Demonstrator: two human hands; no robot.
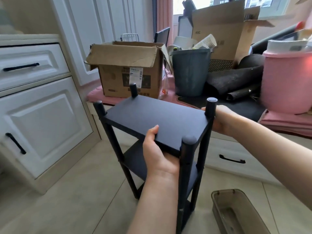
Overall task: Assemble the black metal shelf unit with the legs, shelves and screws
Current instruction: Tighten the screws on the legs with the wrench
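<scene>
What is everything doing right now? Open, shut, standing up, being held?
Shelf unit: standing upright on the floor, legs and shelves joined.
Left hand: grips the top shelf's near edge.
Right hand: holds the far right corner by the leg.
Cardboard box: flaps open.
Grey bin: upright, stuffed full.
Top drawer: shut.
Cabinet door: shut.
Brown plastic container: lidless, on the floor.
</scene>
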